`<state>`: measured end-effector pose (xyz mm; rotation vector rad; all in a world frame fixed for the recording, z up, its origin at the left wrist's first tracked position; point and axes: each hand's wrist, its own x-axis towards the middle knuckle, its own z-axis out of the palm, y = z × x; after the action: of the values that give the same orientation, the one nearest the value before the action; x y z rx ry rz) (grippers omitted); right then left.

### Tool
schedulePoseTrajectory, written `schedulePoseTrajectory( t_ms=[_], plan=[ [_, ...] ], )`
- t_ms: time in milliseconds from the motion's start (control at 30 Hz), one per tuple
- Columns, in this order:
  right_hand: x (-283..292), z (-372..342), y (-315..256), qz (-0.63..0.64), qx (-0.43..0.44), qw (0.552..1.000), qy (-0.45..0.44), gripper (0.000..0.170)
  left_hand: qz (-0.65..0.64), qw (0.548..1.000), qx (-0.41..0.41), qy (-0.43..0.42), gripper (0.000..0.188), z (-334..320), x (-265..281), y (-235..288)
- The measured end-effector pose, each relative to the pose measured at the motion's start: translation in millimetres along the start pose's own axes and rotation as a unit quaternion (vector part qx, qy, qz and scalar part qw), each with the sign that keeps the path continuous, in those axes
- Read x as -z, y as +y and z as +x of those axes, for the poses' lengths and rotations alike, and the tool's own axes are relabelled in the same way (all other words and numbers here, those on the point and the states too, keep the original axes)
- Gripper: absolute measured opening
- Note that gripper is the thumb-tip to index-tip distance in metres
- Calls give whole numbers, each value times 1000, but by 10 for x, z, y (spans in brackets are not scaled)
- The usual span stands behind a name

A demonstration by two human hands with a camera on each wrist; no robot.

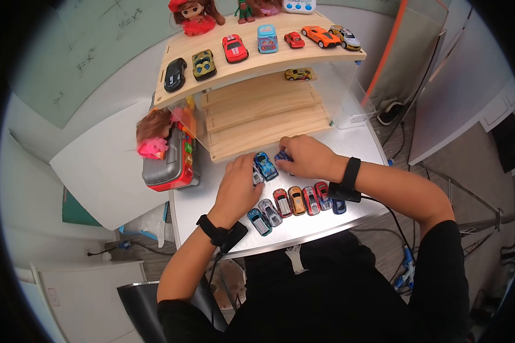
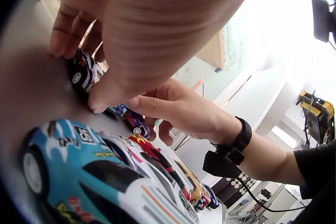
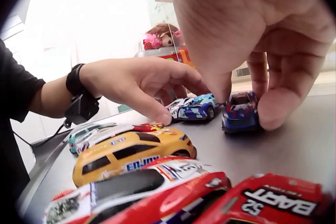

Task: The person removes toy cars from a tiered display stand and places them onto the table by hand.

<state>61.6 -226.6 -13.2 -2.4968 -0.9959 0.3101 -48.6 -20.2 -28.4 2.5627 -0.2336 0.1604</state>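
Observation:
On the silver tabletop my left hand (image 1: 238, 183) grips a white toy car (image 2: 86, 74), fingers on one side and thumb on the other. A bright blue patterned toy car (image 1: 265, 166) stands close beside it, between my two hands. My right hand (image 1: 312, 155) holds a dark blue and red toy car (image 3: 241, 112) between thumb and fingers, at the other side of the bright blue car. Closer to my body runs a row of several toy cars, with a teal one (image 1: 260, 222) at its left end and a yellow one (image 1: 296, 200) near its middle.
Beyond my hands stands a wooden shelf (image 1: 263, 123) with clear side panels. Several toy cars and dolls line its top, and a gold car (image 1: 298, 74) sits inside. At the left is a grey and red case (image 1: 171, 166) with a doll (image 1: 153, 134) on it.

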Motion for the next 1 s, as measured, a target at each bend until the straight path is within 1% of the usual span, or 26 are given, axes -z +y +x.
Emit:
schedulePoseTrajectory(
  t_ms=[67, 167, 233, 267, 333, 367, 433, 467, 533, 567, 633, 667, 733, 767, 833, 867, 933, 967, 1000],
  plan=[
    [15, 8, 5, 10, 11, 1000, 12, 39, -6, 1000, -3, -13, 68, 45, -2, 27],
    [223, 59, -1, 21, 10, 1000, 8, 37, -18, 999, -9, -41, 67, 88, 31, 80],
    [413, 141, 45, -39, 20, 997, 65, 33, -25, 998, -11, -56, 66, 107, 26, 87],
    [510, 198, 59, -41, 19, 997, 66, 33, -30, 998, -19, -56, 67, 112, 16, 60],
    [694, 335, 92, -170, -1, 971, 169, 29, -34, 997, -31, -57, 67, 121, 21, 49],
    [753, 417, 152, -171, -4, 970, 171, 29, -41, 997, -31, -56, 66, 121, 40, 60],
    [822, 601, 283, -241, 14, 942, 232, 22, -46, 997, -30, -53, 66, 121, 76, 83],
    [827, 668, 339, -241, 14, 942, 232, 22, -49, 997, -19, -53, 65, 115, 94, 93],
    [839, 772, 400, -285, 9, 935, 211, 20, -49, 997, -7, -52, 65, 94, 122, 85],
    [848, 828, 431, -284, 10, 935, 212, 20, -48, 998, -6, -47, 65, 81, 132, 76],
    [864, 901, 428, -294, -43, 942, 156, 21, -46, 998, -2, -43, 64, 52, 138, 41],
    [861, 913, 436, -293, -42, 943, 154, 21, -40, 999, -8, -33, 64, 32, 122, 2],
    [899, 886, 403, -269, -6, 949, 162, 23, -35, 999, -12, -24, 63, -8, 102, -75],
    [875, 839, 385, -268, -5, 950, 160, 23, -29, 999, -18, -13, 63, -23, 94, -109],
    [777, 618, 255, -233, 37, 959, 158, 28, -25, 999, -21, -4, 62, -45, 99, -154],
    [729, 501, 201, -233, 37, 959, 156, 28, -33, 999, -20, 1, 61, -41, 114, -163],
    [638, 266, 123, -186, 21, 981, 45, 35, -44, 999, -19, 5, 61, -9, 117, -184],
    [579, 185, 127, -187, 19, 981, 43, 35, -42, 999, -18, 13, 60, 14, 115, -191],
    [500, 119, 154, -161, 4, 987, 2, 35, -39, 999, -17, 20, 60, 41, 111, -190]
  ],
)
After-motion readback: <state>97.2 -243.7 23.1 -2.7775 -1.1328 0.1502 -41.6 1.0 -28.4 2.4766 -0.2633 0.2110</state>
